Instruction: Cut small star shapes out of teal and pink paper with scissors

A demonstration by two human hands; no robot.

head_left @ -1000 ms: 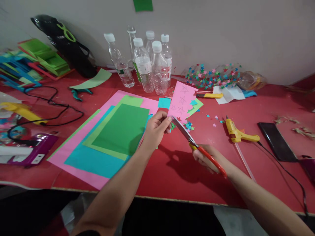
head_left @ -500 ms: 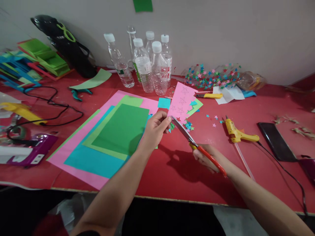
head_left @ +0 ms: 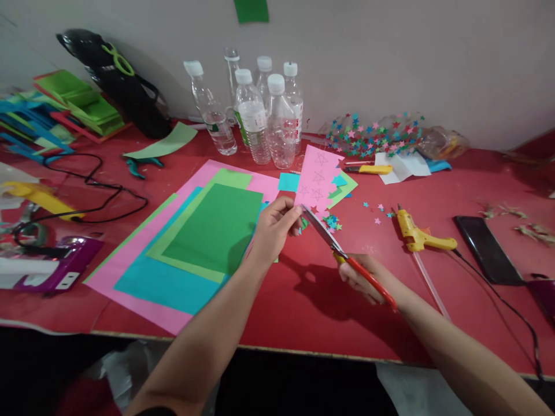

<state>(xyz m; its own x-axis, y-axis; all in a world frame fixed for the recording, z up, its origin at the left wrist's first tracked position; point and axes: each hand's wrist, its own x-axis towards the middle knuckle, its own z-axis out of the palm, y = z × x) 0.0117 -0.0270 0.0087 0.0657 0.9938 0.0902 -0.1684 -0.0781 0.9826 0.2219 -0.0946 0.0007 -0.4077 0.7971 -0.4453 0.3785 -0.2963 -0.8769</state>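
Note:
My left hand pinches the lower left corner of a pink paper sheet, which has several stars drawn on it and a notched right edge. In my right hand is a pair of red-handled scissors. Their blades lie against the sheet's lower edge, and the tips reach close to my left fingertips. Whether the blades are parted is hard to see. Small cut paper stars lie in a heap just behind the blades.
Stacked coloured paper lies at left. Several plastic bottles stand by the wall, with a star-filled clear container beside them. At right are a yellow utility knife, a yellow glue gun and a black phone.
The pink sheet has turned slightly, its top edge shifting left. Both hands and the scissors stay nearly where they were.

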